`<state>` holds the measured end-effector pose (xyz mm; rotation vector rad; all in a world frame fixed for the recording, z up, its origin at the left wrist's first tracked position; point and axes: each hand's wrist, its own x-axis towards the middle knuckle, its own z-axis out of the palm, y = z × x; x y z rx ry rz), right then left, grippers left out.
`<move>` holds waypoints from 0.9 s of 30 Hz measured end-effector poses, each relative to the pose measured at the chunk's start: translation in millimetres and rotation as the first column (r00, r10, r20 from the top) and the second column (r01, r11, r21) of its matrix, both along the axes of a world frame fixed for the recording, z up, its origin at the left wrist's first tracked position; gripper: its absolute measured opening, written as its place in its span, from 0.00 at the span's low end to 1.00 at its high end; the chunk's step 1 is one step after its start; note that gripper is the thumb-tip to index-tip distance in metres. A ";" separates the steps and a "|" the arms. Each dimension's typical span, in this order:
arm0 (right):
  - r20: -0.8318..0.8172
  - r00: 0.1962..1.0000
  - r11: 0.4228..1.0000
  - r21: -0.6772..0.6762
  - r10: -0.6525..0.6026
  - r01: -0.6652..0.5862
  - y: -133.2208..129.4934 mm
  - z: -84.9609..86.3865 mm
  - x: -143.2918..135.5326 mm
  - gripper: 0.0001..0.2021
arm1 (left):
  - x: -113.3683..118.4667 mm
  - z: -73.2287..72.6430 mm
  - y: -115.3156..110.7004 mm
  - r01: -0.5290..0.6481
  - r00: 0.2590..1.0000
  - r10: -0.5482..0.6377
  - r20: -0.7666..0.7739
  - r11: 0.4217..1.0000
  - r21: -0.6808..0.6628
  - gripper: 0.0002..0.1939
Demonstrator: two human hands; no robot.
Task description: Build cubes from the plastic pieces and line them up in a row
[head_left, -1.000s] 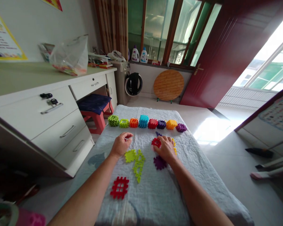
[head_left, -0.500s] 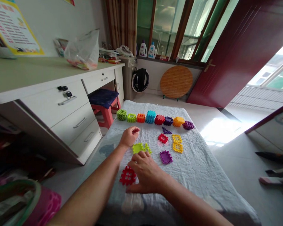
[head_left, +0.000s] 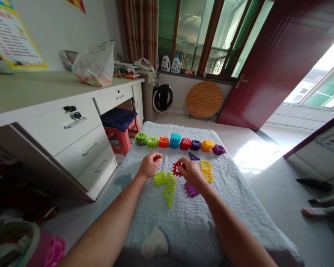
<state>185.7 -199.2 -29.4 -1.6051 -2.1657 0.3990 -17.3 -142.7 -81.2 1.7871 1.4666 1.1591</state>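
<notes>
The right hand (head_left: 194,173) pinches a red square (head_left: 176,169) between thumb and fingers, at nine o'clock from its knuckles. The left hand (head_left: 149,165) curls its fingers close to the thumb; whether anything sits inside, I cannot tell. The red square is at its three o'clock, a lime square (head_left: 160,178) at four. Compared with half a second earlier, the red square is off the near cloth (head_left: 233,211) and the right hand is farther forward.
</notes>
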 end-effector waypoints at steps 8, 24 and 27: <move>0.196 0.979 0.993 0.116 -0.048 0.026 -0.2 -24.8 5.1 0.20 | -1.0 -0.4 -0.3 0.014 1.000 -0.014 -0.015 1.000 0.003 0.11; -0.093 0.952 0.932 0.197 -0.293 0.306 21.3 -27.1 48.2 0.16 | -1.4 2.1 -2.3 0.023 1.000 -0.022 0.006 0.999 -0.033 0.10; 0.053 0.958 0.951 0.149 -0.282 0.272 21.5 -31.8 38.4 0.17 | -1.7 1.9 -2.5 0.027 0.999 -0.027 0.017 0.999 -0.034 0.10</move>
